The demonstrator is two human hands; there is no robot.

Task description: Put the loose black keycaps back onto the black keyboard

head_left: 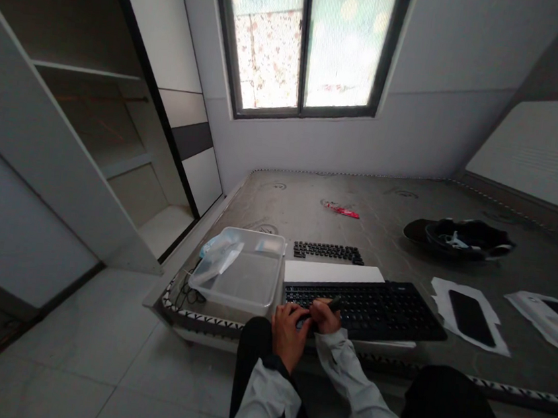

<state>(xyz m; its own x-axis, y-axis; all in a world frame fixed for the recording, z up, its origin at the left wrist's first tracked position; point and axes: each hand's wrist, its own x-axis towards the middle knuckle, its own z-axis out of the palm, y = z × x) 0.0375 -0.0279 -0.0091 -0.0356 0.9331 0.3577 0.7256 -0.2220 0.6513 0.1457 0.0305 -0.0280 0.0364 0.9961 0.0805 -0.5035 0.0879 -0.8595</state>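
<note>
A black keyboard (378, 306) lies at the near edge of a grey mattress (383, 207). My left hand (288, 333) rests with curled fingers on the keyboard's near left corner. My right hand (325, 317) is closed on a thin dark tool (333, 303) whose tip points at the keys on the left side. A white sheet (335, 273) sits just behind the keyboard, and a batch of loose black keycaps (328, 252) lies in rows beyond it.
A clear plastic container (245, 275) with its lid ajar stands left of the keyboard. A black helmet-like object (460, 238), two dark phones on white paper (472, 316) and a red wrapper (343, 210) lie further off. An open wardrobe (69, 120) is at the left.
</note>
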